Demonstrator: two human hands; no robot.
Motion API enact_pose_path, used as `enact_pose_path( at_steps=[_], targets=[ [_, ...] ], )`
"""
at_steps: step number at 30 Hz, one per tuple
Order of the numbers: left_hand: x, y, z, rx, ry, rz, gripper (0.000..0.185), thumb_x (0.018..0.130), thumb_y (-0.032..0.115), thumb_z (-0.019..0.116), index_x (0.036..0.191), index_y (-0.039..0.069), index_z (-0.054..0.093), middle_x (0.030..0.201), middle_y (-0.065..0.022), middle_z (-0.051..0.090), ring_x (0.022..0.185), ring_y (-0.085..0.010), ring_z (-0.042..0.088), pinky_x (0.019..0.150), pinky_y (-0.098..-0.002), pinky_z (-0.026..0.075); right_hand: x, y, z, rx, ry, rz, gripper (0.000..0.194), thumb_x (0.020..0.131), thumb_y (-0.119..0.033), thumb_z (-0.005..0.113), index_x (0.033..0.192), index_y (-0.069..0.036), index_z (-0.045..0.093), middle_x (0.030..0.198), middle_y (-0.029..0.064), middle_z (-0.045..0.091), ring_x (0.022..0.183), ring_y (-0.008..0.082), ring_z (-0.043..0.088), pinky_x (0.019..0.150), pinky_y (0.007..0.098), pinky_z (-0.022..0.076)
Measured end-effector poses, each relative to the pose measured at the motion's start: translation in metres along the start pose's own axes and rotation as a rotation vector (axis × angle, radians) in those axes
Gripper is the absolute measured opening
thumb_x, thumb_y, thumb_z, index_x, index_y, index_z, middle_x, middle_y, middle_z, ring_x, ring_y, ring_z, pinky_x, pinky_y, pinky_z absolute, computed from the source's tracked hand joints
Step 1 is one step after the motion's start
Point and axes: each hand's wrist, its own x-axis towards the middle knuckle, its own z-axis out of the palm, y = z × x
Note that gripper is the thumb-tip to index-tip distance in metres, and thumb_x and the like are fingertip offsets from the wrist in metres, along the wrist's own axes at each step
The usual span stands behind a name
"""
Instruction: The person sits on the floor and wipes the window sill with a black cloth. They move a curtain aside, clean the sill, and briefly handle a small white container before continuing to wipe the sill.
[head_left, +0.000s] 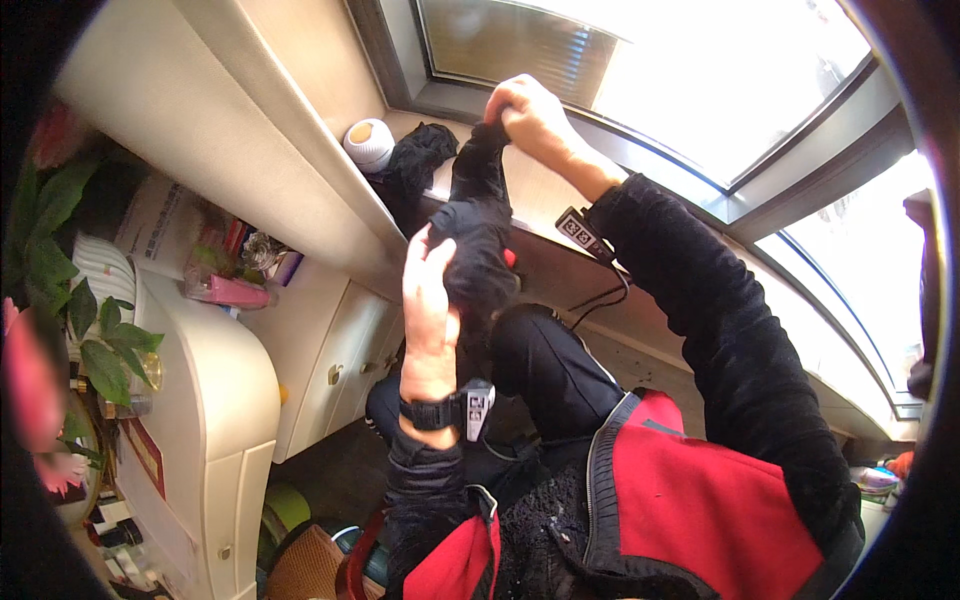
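A black fabric garment (480, 240) hangs over the space between my knees and the window sill. My right hand (521, 109) is raised near the window frame, its fingers closed on a narrow upper end of the cloth. Lower down, my left hand (431, 281) lies against the garment's left edge, thumb and fingers apart; whether it pinches any cloth cannot be told. A small red patch shows on the garment's right side. Each wrist wears a strap with a small marked device.
On the window sill (551, 199) stand a white ribbed round device (369, 145) and a crumpled black cloth (424, 154). Black cables (611, 296) hang below the sill. At left are a cream cabinet (225, 375), a pink container (236, 292) and leafy flowers (105, 367). A woven basket (307, 562) sits at lower left.
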Motion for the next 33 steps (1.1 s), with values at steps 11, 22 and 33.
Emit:
enact_pose_path(
  at_steps=[11,22,33],
  targets=[
    [0.079,-0.029,-0.005,1.525,0.021,0.343,0.050,0.090,0.026,0.070,0.136,0.014,0.056,0.122,-0.0244,0.053,0.110,-0.0412,0.058,0.096,-0.0471,0.050,-0.030,0.042,0.037,-0.497,-0.646,-0.510,0.036,0.085,-0.013,0.060,0.118,-0.010,0.072,0.135,0.0101,0.061,0.117,0.0296,0.055,0.100,0.0392,0.0486],
    [0.086,-0.050,0.033,1.736,-0.191,0.462,0.039,0.089,0.037,0.067,0.117,0.010,0.061,0.108,-0.0184,0.062,0.097,-0.0388,0.066,0.085,-0.0464,0.054,-0.054,0.064,-0.023,-0.536,-0.667,-0.489,0.030,0.088,-0.012,0.068,0.116,-0.017,0.075,0.117,0.0010,0.066,0.110,0.0232,0.060,0.092,0.0357,0.0546],
    [0.021,-0.163,0.135,1.492,-0.602,0.449,0.031,0.085,0.030,0.072,0.104,0.005,0.067,0.099,-0.0173,0.067,0.097,-0.0350,0.064,0.089,-0.0429,0.051,-0.178,0.093,-0.191,-0.574,-0.652,-0.338,0.037,0.080,-0.007,0.074,0.115,-0.020,0.075,0.114,0.0005,0.061,0.107,0.0234,0.056,0.095,0.0347,0.0498]
  ],
)
